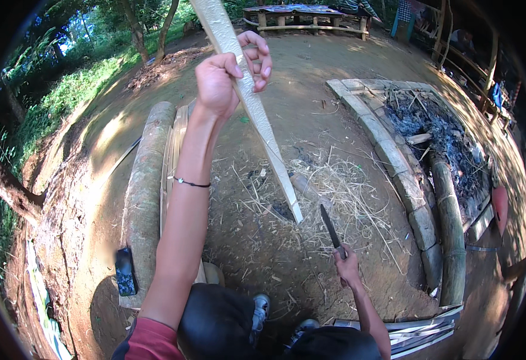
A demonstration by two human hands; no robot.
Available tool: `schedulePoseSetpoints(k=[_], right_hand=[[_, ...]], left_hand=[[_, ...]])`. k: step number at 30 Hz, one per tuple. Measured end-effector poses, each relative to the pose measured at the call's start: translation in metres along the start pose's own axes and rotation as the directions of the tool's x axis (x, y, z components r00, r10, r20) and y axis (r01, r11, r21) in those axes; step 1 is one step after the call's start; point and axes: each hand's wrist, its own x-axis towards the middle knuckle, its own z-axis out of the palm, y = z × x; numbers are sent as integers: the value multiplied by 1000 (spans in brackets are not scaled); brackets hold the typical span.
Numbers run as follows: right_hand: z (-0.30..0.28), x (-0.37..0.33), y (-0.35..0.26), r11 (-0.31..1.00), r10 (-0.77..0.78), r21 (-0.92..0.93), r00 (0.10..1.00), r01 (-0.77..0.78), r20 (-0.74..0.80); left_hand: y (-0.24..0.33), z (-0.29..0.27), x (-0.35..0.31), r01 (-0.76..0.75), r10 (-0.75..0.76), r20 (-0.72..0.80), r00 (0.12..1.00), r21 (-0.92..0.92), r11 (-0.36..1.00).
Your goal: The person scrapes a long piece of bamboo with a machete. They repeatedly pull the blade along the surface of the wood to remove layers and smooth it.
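My left hand (218,87) is raised at the upper middle, thumb and curled fingers around a long pale strip of split bamboo (267,139). The strip slants down to the right, wide at the top, where it runs out of view, and narrow at its lower end. Low on the right, my right hand (347,265) grips a knife (329,228) by its handle. Its dark blade points up and left, apart from the strip's lower tip. Beneath both lie curly pale shavings (350,195) on the dirt, with a short rounded piece of wood (303,185) among them.
Left of me lies a thick log (149,162) with a phone (125,272) on it. A stone-edged fire pit (389,156) with ash and a bamboo pole (449,231) is at right. Several pale strips (425,333) lie by my knees. Behind stands a low table (302,11).
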Motion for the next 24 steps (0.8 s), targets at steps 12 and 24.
schedulePoseSetpoints(k=[12, 24], right_hand=[[-132, -51, -272, 891, 109, 434, 991, -131, 76], [-29, -83, -97, -540, 323, 700, 653, -468, 685]], left_hand=[[-41, 11, 47, 31, 41, -424, 905, 162, 986], [-51, -45, 24, -20, -7, -291, 957, -89, 996]])
